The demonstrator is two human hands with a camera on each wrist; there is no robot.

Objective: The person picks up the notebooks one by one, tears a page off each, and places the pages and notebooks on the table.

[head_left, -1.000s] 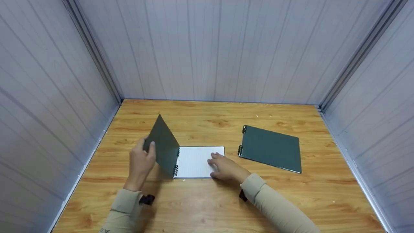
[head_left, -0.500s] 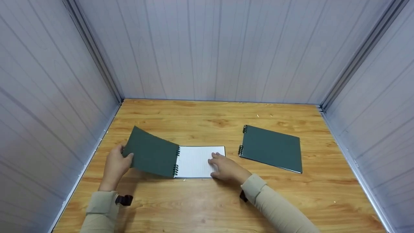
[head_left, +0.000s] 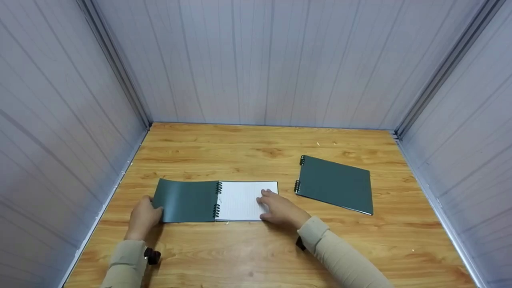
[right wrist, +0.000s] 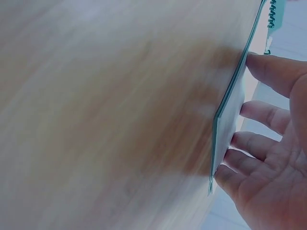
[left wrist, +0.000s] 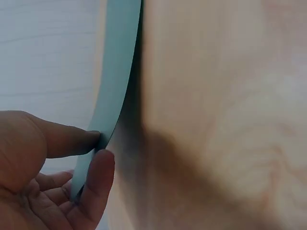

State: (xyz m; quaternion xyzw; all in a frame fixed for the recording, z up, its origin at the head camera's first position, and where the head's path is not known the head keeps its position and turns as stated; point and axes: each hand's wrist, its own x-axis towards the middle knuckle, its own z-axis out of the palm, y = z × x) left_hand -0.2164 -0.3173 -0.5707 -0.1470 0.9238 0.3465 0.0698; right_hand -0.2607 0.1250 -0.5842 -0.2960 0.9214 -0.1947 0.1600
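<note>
A spiral notebook lies open near the middle of the table, its lined white page (head_left: 239,200) on the right and its dark green cover (head_left: 186,202) turned over to the left. At the cover's outer edge my left hand (head_left: 143,218) pinches it between thumb and fingers; the left wrist view shows the cover (left wrist: 117,62) bending slightly up where it is held. My right hand (head_left: 283,208) rests its spread fingertips on the page's right part. In the right wrist view the fingers (right wrist: 259,143) touch the page from above, near the notebook's edge (right wrist: 230,91).
A second dark green spiral notebook (head_left: 336,185) lies closed to the right, set at an angle with its coils on the left. Pale panel walls (head_left: 256,64) enclose the wooden table (head_left: 256,256) at the back and both sides.
The left hand has swung the cover from nearly upright over to the left and down close to the table. The right hand has stayed in place on the page.
</note>
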